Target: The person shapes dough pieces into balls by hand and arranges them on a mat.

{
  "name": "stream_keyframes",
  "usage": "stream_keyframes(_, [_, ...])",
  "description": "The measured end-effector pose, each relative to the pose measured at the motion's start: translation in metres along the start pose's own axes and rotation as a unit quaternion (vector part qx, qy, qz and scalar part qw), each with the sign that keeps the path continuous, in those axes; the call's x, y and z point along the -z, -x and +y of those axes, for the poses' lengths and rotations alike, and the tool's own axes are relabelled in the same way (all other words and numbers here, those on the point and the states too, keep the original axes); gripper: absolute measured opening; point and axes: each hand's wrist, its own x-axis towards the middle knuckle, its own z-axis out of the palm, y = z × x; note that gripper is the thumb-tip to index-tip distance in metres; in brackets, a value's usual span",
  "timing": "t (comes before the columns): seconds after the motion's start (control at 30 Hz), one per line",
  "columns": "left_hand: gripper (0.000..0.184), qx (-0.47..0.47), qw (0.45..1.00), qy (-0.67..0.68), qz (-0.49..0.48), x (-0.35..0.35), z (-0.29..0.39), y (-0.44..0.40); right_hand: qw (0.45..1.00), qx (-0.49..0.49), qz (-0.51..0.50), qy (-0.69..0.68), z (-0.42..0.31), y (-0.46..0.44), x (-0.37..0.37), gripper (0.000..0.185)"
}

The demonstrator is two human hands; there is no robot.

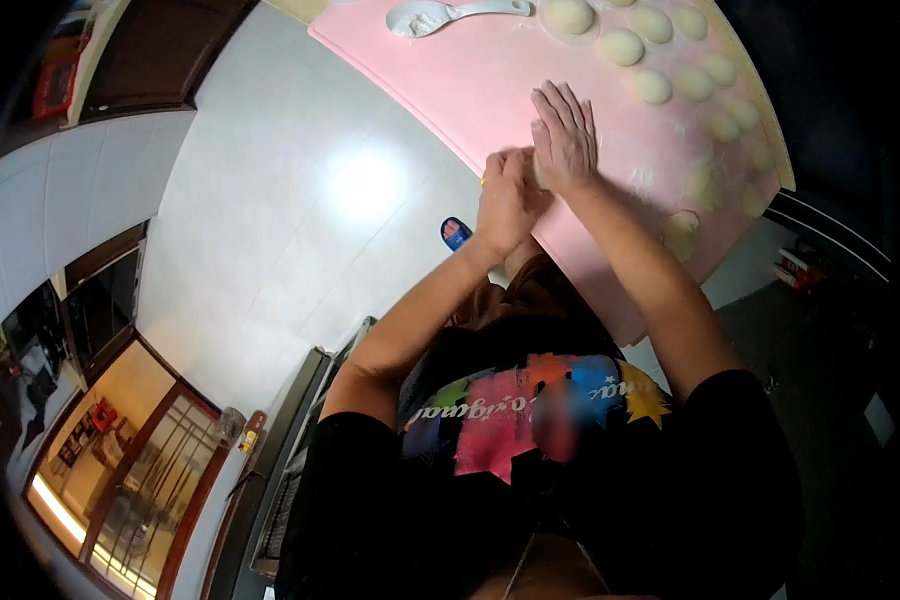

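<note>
Here | left hand (507, 200): mat (445, 105) edge | right hand (567, 145): room toward spoon (462, 12)

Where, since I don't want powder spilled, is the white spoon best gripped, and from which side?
Probably midway along the spoon handle, from the wearer's side. The slim handle points right, lying crosswise, and the bowl holds white powder. A dough ball sits close beyond the handle's end, so coming in there looks tighter. The right hand lies nearer.

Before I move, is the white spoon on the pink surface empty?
Not empty: white powder shows in the bowl of the white spoon.
</note>
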Motion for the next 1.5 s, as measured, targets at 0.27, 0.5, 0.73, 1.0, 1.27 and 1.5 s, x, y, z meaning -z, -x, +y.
stream_keyframes(0.27, [0.062, 0.142, 0.987, -0.047, -0.061, 0.009, 0.009, -0.082, 0.990, 0.123, -0.040, 0.049, 0.029, -0.080, -0.027, 0.054])
stream_keyframes(0.5, [0.063, 0.033, 0.995, -0.084, 0.051, -0.024, 0.012, -0.016, 0.996, -0.052, -0.024, -0.073, 0.002, -0.006, -0.013, 0.043])
stream_keyframes(0.73, [0.071, 0.079, 0.996, 0.026, -0.036, 0.011, 0.012, -0.030, 0.999, 0.041, -0.012, -0.004, 0.009, -0.028, -0.001, 0.043])
stream_keyframes(1.0, [0.064, 0.173, 0.981, -0.050, -0.068, 0.014, 0.012, -0.088, 0.993, 0.108, -0.024, 0.046, 0.019, -0.084, -0.020, 0.047])
stream_keyframes(1.27, [0.066, 0.021, 0.999, -0.036, 0.018, -0.015, 0.007, 0.019, 0.998, -0.047, -0.036, 0.007, -0.009, 0.024, -0.007, 0.045])
stream_keyframes(1.5, [0.068, 0.108, 0.994, -0.002, -0.026, 0.015, 0.002, -0.055, 0.998, 0.055, -0.015, 0.022, 0.016, -0.055, -0.017, 0.045])
